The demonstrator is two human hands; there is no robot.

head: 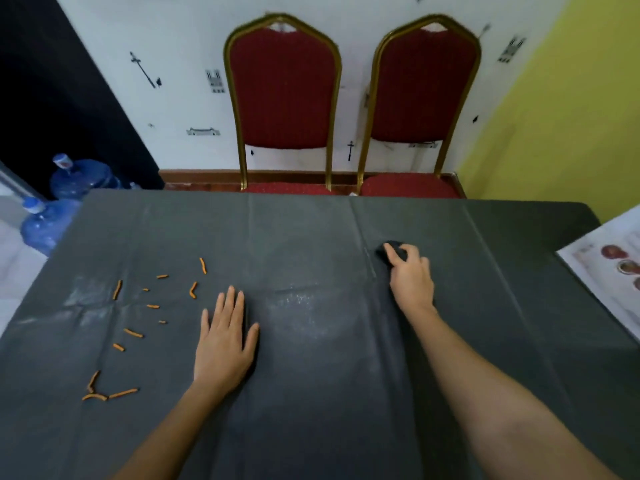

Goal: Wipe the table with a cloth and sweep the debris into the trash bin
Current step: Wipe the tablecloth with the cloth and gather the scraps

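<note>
A table (311, 230) covered in dark grey cloth fills the lower view. My right hand (410, 275) presses a small dark wiping cloth (391, 252) onto it at the right of centre, fingers curled over the cloth. My left hand (225, 336) lies flat and palm down on the table, fingers together, holding nothing. Several orange snack pieces (133, 332) lie scattered on the left part of the table, left of my left hand. A pale dusty smear (304, 306) shows between my two hands. No trash bin is in view.
Two red chairs with gold frames (284, 98) (424, 95) stand behind the table's far edge. Blue water jugs (45, 226) sit on the floor at the far left. A white sheet with printed pictures (613, 268) lies past the table's right edge.
</note>
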